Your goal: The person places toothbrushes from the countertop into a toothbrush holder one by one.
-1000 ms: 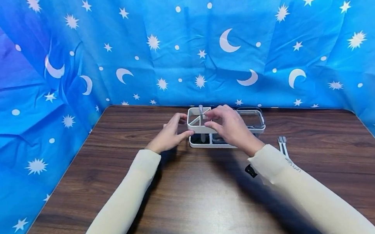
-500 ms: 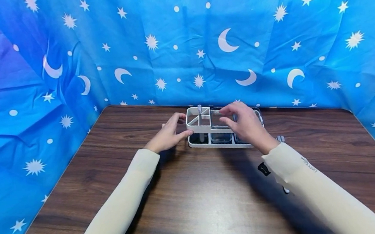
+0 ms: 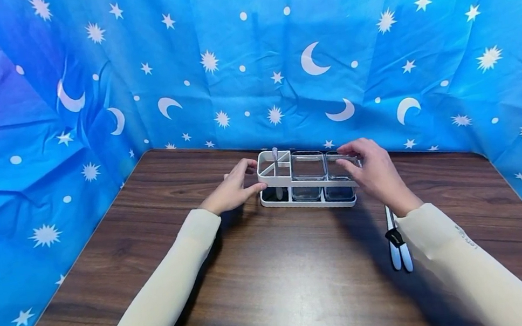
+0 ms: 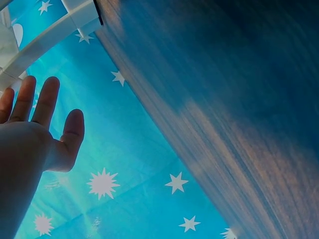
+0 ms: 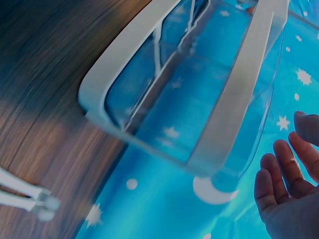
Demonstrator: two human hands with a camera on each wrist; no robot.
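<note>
A white two-tier rack (image 3: pixel 310 181) stands toward the back of the table. Two clear cups (image 3: pixel 307 166) sit side by side in its middle and right openings. Thin bars divide its left compartment, where a slim clear-topped stick (image 3: pixel 276 164) stands upright. My left hand (image 3: pixel 234 187) is at the rack's left end, fingers extended; the left wrist view shows them below the white frame, and whether they touch it is unclear. Beside the right end is my right hand (image 3: pixel 377 173), fingers loosely bent and holding nothing; in the right wrist view they are apart from the cup.
Two slim white toothbrush-like sticks (image 3: pixel 401 257) lie on the brown wooden table (image 3: pixel 277 291) to the right, partly behind my right wrist. A black strap end (image 3: pixel 394 237) hangs by the right sleeve. A blue star-and-moon curtain (image 3: pixel 226 37) borders the table behind and on both sides.
My right hand has moved rightward along the rack, from its left compartment to its right end, uncovering the cups. The left hand has stayed at the left end.
</note>
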